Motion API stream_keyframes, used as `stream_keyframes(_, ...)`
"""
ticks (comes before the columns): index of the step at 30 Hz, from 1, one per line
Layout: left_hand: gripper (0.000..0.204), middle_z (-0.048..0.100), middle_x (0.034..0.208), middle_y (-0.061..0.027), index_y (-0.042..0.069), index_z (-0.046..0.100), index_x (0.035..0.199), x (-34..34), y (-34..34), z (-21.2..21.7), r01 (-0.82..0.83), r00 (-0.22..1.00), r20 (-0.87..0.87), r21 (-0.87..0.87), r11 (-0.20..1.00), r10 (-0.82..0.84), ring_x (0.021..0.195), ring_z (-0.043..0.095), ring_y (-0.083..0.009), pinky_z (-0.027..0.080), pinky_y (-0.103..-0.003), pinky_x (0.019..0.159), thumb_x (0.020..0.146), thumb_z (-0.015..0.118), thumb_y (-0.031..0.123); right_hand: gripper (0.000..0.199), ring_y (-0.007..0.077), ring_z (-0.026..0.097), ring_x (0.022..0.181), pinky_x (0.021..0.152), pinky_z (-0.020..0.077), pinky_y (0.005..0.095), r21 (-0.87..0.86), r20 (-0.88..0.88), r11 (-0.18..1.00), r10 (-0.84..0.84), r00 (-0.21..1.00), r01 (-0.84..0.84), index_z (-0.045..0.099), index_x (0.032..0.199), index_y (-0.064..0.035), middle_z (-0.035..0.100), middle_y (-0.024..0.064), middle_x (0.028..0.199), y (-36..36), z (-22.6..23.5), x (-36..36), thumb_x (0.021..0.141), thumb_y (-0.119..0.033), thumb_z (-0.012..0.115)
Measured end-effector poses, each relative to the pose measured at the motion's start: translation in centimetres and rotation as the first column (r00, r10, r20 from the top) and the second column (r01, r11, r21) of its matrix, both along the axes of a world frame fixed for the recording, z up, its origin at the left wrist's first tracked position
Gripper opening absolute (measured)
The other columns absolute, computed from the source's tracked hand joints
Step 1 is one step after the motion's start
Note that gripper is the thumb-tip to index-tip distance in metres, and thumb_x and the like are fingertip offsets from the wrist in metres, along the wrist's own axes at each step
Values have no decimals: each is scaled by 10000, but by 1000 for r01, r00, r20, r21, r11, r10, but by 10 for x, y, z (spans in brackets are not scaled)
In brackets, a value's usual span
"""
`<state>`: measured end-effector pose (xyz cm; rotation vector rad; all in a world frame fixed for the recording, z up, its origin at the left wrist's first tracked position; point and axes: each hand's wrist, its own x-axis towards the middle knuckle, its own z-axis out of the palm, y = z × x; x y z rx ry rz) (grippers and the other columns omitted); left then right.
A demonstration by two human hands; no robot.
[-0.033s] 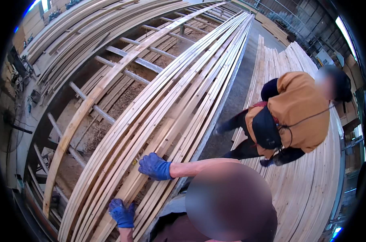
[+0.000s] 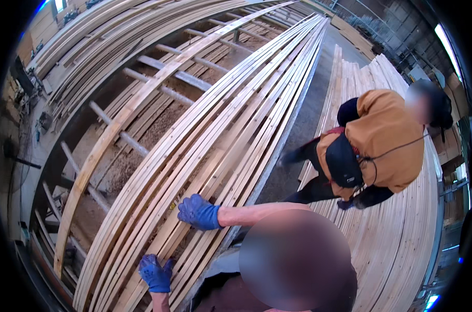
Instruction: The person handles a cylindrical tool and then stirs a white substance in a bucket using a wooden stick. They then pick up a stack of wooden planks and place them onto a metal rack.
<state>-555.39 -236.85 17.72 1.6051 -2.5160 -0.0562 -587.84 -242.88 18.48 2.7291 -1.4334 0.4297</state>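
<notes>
Both my hands wear blue gloves and lie on long pale wooden boards (image 2: 231,117) that run side by side away from me. At the near end, my left hand (image 2: 156,273) grips a wooden board from above, thumb on one side and fingers on the other. Farther up and to the right, my right hand (image 2: 198,212) has its fingers curled over a board's edge. Whether both hold the same board, I cannot tell. Narrow gaps show between some boards around my hands. The right forearm reaches across the boards at the right; the undersides of both hands are hidden.
Left of the boards, metal crossbars (image 2: 134,144) span a frame above sawdust, with a single plank (image 2: 122,117) lying across them. More timber (image 2: 85,78) lies far left. At right, a co-worker in a tan jacket (image 2: 387,138) bends by a wide board stack (image 2: 387,249).
My hands keep their hold, barely shifted. The co-worker at right has moved very slightly.
</notes>
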Motion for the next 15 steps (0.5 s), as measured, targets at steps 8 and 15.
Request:
stream_keyframes(8,471,672,919,-171,62,677,970,5,22,-9,41,984,-172,-26,999,-45,864,647,-370,503,-482,723,732,860,425,187,343,712,908,751,560,482,513,24,854,81,996,-82,737,890,-107,725,145,940,-13,31,-6,766,-248,736)
stream_keyframes(15,244,734,967,-186,35,736,1026,9,27,21,54,897,-441,149,987,17,881,699,-385,554,-455,815,878,727,229,108,327,700,809,681,535,469,160,35,985,58,998,-63,713,860,-134,711,102,862,-55,22,11,779,-204,696)
